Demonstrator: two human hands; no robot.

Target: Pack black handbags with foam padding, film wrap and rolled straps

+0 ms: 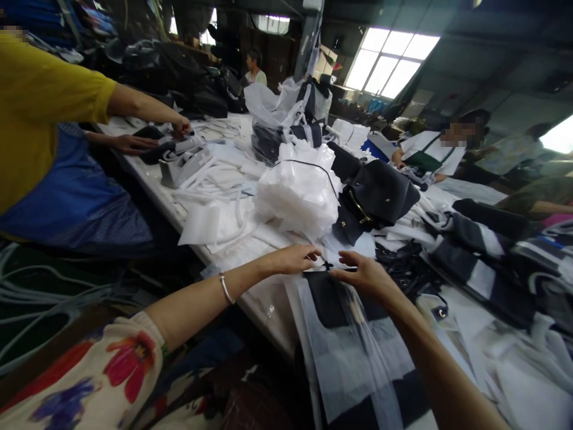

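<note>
One head-worn camera; it looks forward and down at the near worktable (264, 301); a window (394, 60) shows far beyond.

Beyond the far edge of the table (273, 316) rose a grey pillar (308, 51); to its right, a large window (391, 55) glowed white in a dim wall (501, 65). Smaller windows (274, 24) shone to the pillar's left, and a bright opening (560, 134) showed at far right. White light came through them all. Off the table's left edge, the floor (76, 269) lay dark green.
</note>
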